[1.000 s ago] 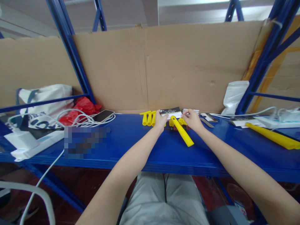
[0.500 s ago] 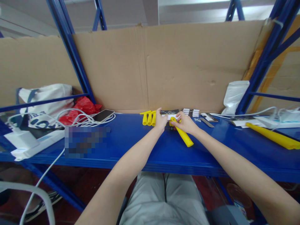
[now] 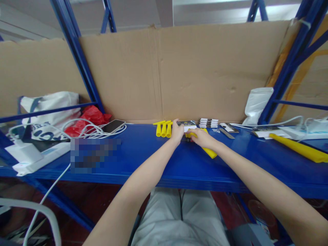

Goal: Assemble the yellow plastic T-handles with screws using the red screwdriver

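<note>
My left hand (image 3: 177, 132) closes on the left end of a black-and-white packet (image 3: 187, 125) at the back of the blue shelf. Close beside it, my right hand (image 3: 201, 137) grips a yellow plastic-handled tool (image 3: 210, 152); its handle slants out toward me from under the palm. A small red and dark part shows just under the right fingertips, too small to make out. Left of my left hand, a row of three yellow T-shaped pieces (image 3: 163, 130) lies on the shelf. To the right is a stack of small white-and-black packets (image 3: 208, 123).
A flat grey strip (image 3: 227, 133) lies right of the stack. Farther right are a long yellow piece (image 3: 299, 148) and a white pouch (image 3: 257, 106). On the left sit a phone (image 3: 113, 126), white cables, a red plastic bag (image 3: 93, 118) and a power strip (image 3: 46, 157). Cardboard (image 3: 123, 75) walls the back.
My right hand has turned over the yellow tool, palm lower, covering more of it. The handle's near end has shifted slightly right and away. My left hand has barely moved.
</note>
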Demonstrator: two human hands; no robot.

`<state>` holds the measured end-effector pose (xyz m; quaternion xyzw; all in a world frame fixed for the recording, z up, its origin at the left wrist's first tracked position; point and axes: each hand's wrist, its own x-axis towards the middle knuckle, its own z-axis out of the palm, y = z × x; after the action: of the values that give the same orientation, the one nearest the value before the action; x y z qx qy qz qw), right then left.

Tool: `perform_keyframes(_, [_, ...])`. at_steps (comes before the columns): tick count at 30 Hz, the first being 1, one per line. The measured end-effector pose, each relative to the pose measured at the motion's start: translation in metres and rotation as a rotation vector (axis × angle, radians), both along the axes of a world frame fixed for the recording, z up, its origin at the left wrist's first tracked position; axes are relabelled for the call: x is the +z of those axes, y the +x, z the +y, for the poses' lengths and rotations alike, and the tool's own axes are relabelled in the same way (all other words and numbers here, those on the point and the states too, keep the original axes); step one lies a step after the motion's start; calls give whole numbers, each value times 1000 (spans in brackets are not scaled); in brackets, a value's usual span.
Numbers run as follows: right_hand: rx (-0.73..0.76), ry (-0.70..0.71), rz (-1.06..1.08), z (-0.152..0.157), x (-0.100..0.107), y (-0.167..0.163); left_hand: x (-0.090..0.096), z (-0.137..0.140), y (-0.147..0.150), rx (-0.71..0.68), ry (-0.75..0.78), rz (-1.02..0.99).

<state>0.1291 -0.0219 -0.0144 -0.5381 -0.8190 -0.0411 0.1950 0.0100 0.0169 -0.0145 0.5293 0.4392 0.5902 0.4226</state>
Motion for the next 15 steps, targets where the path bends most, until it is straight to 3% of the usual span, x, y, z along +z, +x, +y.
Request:
perform_keyframes(4, [-73,35,3,-2,10,9,6,-4,-2,-12,-6,-35])
perform_keyframes(8, [-214,103,22,2,36,37,8,-4,-2,-13,-43,-37])
perform_keyframes(15, [-551,112,-83,2,83,133,5,-5,2,-75,-63,12])
